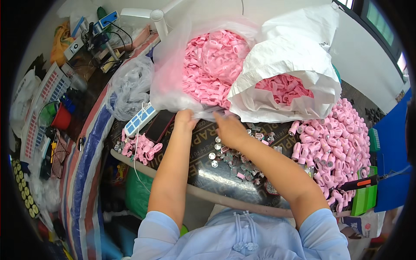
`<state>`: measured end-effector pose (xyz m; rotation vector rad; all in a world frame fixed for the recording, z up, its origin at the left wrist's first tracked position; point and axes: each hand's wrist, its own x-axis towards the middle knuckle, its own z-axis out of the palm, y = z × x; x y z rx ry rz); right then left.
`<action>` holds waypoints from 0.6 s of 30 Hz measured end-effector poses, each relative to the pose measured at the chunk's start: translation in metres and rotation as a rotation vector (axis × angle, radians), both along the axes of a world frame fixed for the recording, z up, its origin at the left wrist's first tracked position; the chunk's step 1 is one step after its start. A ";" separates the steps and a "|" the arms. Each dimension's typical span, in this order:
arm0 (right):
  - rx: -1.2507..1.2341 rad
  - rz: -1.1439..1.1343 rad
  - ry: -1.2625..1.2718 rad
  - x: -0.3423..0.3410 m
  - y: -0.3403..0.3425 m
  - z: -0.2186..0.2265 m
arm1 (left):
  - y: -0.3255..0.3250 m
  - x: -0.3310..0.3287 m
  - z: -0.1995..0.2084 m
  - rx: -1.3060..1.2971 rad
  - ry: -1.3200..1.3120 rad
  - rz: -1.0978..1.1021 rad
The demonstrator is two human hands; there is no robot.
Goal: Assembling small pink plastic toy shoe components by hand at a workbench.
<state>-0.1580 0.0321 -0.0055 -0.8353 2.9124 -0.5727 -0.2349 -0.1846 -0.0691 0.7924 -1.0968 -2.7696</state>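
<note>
left hand (185, 120) pinches the clear bag (175, 93), right hand (229, 130) beside it, fingers parted, hold unclear.

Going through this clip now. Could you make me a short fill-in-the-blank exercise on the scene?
1. The left hand and right hand are at the near edge of a clear plastic bag; its small parts are ____.
2. The white sack is to the ____ of that bag.
3. The dark phone lies nearer the ____ hand.
4. The person's sleeves are light ____.

Missing words: pink; right; left; blue.
</note>
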 end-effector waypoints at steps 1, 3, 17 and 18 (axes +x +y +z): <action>0.052 -0.099 -0.066 -0.001 0.007 0.007 | -0.001 -0.001 0.000 0.202 -0.055 0.126; -0.004 -0.106 0.133 0.001 0.025 -0.007 | 0.003 0.005 0.002 0.277 -0.046 0.152; -0.358 0.066 0.299 -0.003 0.032 -0.009 | 0.062 0.072 0.099 -2.293 0.158 -0.136; -0.292 0.088 0.255 -0.010 0.027 -0.012 | 0.065 0.064 0.092 -2.307 0.478 0.019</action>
